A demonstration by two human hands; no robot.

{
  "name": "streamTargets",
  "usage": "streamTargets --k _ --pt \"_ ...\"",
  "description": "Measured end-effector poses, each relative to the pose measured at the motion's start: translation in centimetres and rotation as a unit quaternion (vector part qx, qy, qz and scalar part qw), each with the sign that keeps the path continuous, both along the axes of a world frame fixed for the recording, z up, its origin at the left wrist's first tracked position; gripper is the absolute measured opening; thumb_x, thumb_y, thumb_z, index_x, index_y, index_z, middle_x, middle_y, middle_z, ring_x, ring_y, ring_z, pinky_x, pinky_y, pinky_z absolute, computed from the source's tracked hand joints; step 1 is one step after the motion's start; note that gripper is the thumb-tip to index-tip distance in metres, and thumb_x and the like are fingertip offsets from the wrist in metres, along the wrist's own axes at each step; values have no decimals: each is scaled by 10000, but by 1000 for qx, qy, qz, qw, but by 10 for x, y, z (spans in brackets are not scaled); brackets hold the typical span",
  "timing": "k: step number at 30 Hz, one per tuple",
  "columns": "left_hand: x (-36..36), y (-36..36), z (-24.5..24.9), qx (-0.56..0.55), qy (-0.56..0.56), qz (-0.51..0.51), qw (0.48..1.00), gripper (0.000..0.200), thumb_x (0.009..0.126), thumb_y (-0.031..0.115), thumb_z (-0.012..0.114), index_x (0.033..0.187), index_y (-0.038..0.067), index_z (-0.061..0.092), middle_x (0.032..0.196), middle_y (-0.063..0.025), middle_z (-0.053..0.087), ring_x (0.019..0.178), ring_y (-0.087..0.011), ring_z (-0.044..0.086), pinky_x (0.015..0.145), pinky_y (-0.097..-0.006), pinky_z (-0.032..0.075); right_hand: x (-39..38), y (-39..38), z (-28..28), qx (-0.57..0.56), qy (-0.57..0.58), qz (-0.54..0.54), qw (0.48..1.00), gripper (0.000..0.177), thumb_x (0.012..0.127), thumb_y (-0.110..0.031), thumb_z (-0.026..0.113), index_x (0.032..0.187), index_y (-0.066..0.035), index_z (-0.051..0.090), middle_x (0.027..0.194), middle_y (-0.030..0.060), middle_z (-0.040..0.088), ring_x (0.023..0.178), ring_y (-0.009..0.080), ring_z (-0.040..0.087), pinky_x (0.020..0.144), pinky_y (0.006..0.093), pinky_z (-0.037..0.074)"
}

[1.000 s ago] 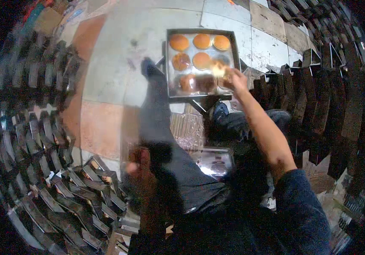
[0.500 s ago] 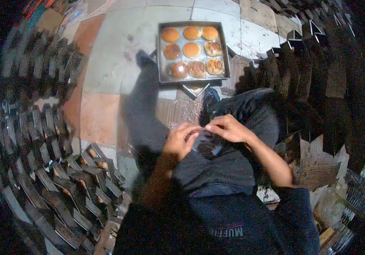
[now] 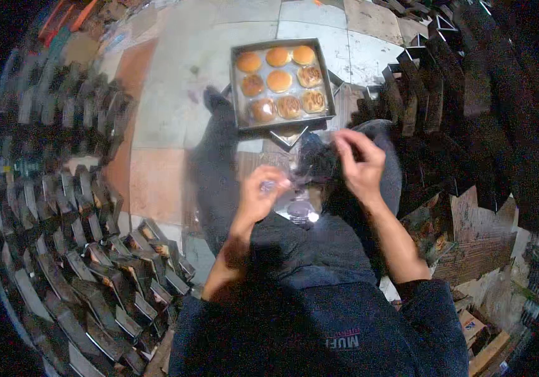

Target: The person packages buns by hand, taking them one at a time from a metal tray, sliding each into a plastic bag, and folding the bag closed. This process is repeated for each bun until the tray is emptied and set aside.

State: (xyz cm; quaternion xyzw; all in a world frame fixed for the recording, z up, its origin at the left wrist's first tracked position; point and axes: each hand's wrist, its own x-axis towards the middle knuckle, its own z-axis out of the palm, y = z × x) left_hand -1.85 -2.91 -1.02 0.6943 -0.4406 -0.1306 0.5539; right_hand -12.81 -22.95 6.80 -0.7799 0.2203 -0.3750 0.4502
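Note:
Between my hands a clear plastic bag [image 3: 301, 207] with a printed dark label is spread over my lap, its lower part catching the light. My left hand [image 3: 262, 193] pinches the bag's left side, thumb and forefinger together. Higher up and to the right, my right hand [image 3: 361, 164] has thumb and fingers closed on the bag's upper right corner. Beyond the hands stands a square metal tray [image 3: 234, 94] with several round buns [image 3: 279, 81] in rows; some tops are plain golden, others browned in swirls.
Stacks of dark metal pans [image 3: 93, 270] fill the left side, and more dark stacks [image 3: 410, 94] stand at the right. Under the tray a metal corner [image 3: 289, 136] sticks out. Wooden pieces [image 3: 479, 235] lie at the right, and orange items [image 3: 84, 16] at the upper left.
My hands have moved apart: the right one up and to the right, the left one slightly down and left. The bag between them is spread wider. The tray appears slightly lower in view.

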Motion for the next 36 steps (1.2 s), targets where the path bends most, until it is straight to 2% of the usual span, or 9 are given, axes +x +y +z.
streamTargets --k 3,8,11,14,19,24,28,32,36 --pt "20 1 38 -174 465 175 850 156 911 101 615 1047 25 626 957 -36 657 863 -111 613 701 -234 503 24 12 16 108 9 46 993 92 835 -36 669 909 6 702 864 110 709 782 171 674 714 274 521" --pt "84 56 6 -170 353 363 845 204 895 198 602 956 5 633 773 -23 590 689 -123 547 577 -258 445 113 25 6 38 48 191 980 89 839 -56 656 900 3 681 837 116 690 753 205 661 695 297 510" --pt "99 62 18 124 279 530 791 388 857 336 620 963 -37 597 866 -91 627 719 -190 598 639 -312 493 201 -17 -86 208 217 282 911 424 978 -354 480 900 26 653 866 102 668 805 180 617 752 321 479" --pt "68 116 -61 -8 196 569 799 284 826 272 656 878 -1 602 827 -87 627 658 -192 582 602 -319 487 283 -110 -254 34 517 266 813 475 869 -458 547 1019 -19 649 948 238 668 950 342 650 824 415 500" --pt "49 130 -61 168 74 596 781 216 830 235 673 848 34 596 762 -71 610 645 -169 570 592 -302 481 388 -236 -414 -152 367 218 891 525 892 -498 432 979 -35 664 850 266 656 860 431 641 764 491 502" --pt "68 103 -38 116 135 604 777 215 847 245 668 841 43 594 732 -55 599 626 -151 560 569 -278 472 398 -203 -335 -158 539 368 741 526 723 -433 605 1014 3 648 910 210 677 853 348 658 800 381 510" --pt "93 71 -15 38 171 577 797 216 860 252 664 835 50 592 708 -43 589 611 -137 552 551 -259 464 326 -203 -306 -126 489 204 839 589 706 -281 752 1141 52 536 1084 195 628 960 274 623 844 390 504" --pt "100 63 -4 -38 361 486 795 224 880 254 648 848 37 601 693 -21 594 587 -110 548 507 -240 447 237 -147 -135 530 225 149 804 427 812 -203 697 1170 -29 543 1047 85 623 906 196 617 819 319 534" --pt "108 34 29 61 359 494 790 198 876 209 668 877 16 621 756 -42 638 619 -124 585 527 -256 469 144 -64 -42 484 187 308 797 613 678 -146 796 1230 -11 569 996 13 667 826 89 620 770 254 508"
